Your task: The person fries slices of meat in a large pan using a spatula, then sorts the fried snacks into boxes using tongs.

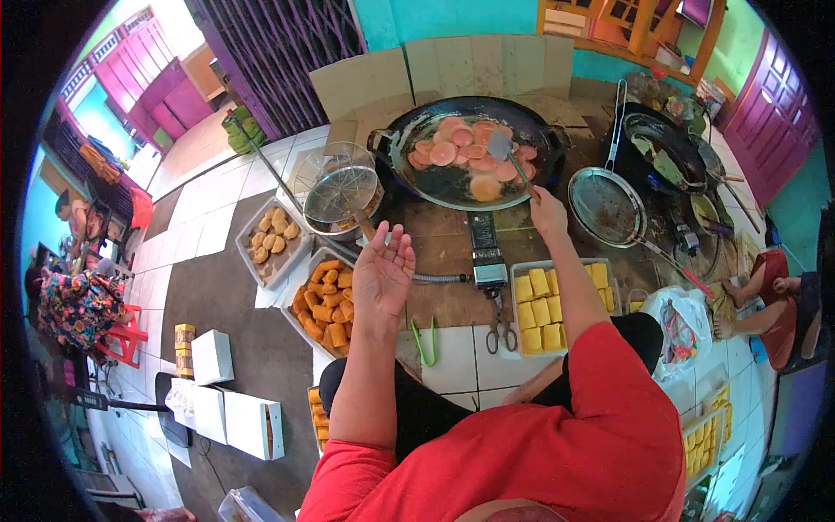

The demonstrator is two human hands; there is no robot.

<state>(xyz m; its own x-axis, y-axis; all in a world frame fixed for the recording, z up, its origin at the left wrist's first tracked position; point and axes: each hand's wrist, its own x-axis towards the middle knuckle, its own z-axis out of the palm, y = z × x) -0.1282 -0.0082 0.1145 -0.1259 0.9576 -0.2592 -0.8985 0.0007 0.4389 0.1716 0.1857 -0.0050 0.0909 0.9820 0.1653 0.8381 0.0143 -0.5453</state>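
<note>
My right hand (548,213) is wrapped round the handle of a metal spatula (501,146), whose blade is over a large black wok (417,187). Many round pink pieces (444,154) lie in the wok's oil, and a paler orange one (484,187) sits near its front rim. To the left, my left hand (387,261) is raised palm up with its fingers apart and nothing in it. Just beyond its fingertips is the wooden handle (364,224) of a wire skimmer (342,193), which rests over a metal pot.
Trays of round buns (274,237), browned rolls (329,304) and yellow blocks (552,311) stand close by. Green tongs (424,341) and scissors (502,337) lie between them. A strainer (606,206) and second wok (665,148) are right. People sit at far left and right.
</note>
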